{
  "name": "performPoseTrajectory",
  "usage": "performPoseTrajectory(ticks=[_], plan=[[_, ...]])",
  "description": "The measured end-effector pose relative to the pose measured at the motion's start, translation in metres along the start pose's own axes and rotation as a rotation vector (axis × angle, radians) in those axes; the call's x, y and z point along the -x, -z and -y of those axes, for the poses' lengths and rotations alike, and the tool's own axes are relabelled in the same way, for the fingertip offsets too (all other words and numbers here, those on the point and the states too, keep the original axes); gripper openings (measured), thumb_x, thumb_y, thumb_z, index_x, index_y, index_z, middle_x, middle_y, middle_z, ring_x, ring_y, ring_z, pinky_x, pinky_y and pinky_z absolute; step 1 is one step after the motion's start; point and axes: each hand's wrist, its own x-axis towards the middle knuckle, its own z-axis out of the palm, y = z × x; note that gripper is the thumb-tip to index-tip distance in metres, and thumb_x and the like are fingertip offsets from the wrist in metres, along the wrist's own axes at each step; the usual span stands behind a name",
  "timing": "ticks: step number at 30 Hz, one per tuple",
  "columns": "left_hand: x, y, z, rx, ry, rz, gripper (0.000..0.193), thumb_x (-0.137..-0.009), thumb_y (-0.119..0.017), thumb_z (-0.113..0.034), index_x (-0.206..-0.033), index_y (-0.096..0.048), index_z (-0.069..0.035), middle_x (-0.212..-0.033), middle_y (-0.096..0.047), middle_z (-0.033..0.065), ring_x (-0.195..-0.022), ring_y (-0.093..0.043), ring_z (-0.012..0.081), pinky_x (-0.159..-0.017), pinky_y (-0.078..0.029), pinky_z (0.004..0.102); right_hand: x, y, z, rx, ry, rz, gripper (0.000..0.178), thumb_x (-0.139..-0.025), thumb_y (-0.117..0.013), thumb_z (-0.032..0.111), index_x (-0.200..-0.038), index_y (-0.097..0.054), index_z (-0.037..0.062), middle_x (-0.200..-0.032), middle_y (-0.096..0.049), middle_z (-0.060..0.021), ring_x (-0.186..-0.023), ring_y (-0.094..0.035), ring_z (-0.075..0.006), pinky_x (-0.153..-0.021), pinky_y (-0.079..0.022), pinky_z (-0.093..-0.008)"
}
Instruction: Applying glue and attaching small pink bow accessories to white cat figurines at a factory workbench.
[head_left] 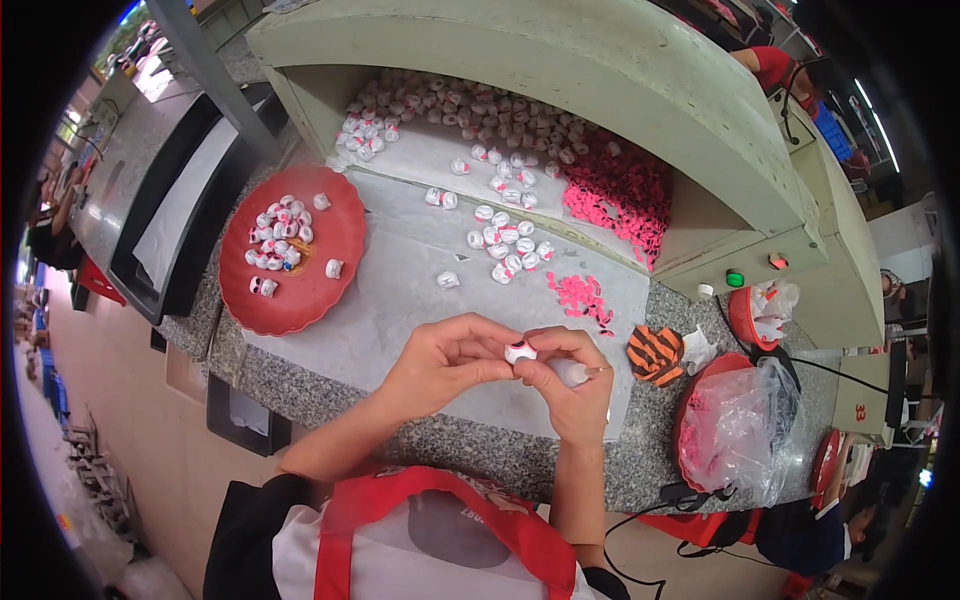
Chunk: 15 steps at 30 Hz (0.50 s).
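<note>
On the stone tabletop (650,420), a paper sheet (390,250) reaches toward the front edge, with a red plate (350,240) near the left end. The left hand (455,355) and right hand (580,400) meet above the sheet's front edge, fingertips pinching one small white ball (518,352) between them; the right also keeps a little bottle (571,373) tucked in its palm. Loose pink pieces (580,295) lie beyond. The step looks like detail work on the ball; the next move seems to call for a steady pinch.

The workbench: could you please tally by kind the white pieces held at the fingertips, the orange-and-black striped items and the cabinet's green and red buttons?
Held white piece: 1
Striped item: 1
Green button: 1
Red button: 1
Total: 4
</note>
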Motion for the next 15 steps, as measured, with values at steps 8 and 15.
performPoseTrajectory(ticks=[8, 15], plan=[[0.007, 0.018, -0.005, -0.186, -0.068, -0.105, 0.021, -0.079, -0.056, 0.005, -0.099, -0.051, 0.004, -0.089, -0.061, 0.0136, -0.081, -0.061, 0.0169, -0.068, -0.050, 0.0255, -0.014, -0.024, -0.013, -0.162, -0.151, 0.017, 0.019, -0.071, -0.066, -0.002, -0.085, -0.054, -0.0008, -0.085, -0.060, -0.0117, -0.065, -0.055, -0.0115, -0.055, -0.045, -0.0216], [0.014, 0.034, -0.010, -0.077, -0.038, -0.269, 0.019, -0.080, -0.053, 0.005, -0.099, -0.052, 0.005, -0.086, -0.061, 0.0116, -0.077, -0.061, 0.0172, -0.070, -0.051, 0.0275, -0.026, -0.048, -0.032, -0.188, -0.207, 0.014, 0.016, -0.073, -0.064, -0.001, -0.083, -0.052, -0.0008, -0.082, -0.060, -0.0122, -0.061, -0.056, -0.0137, -0.051, -0.044, -0.0229]])
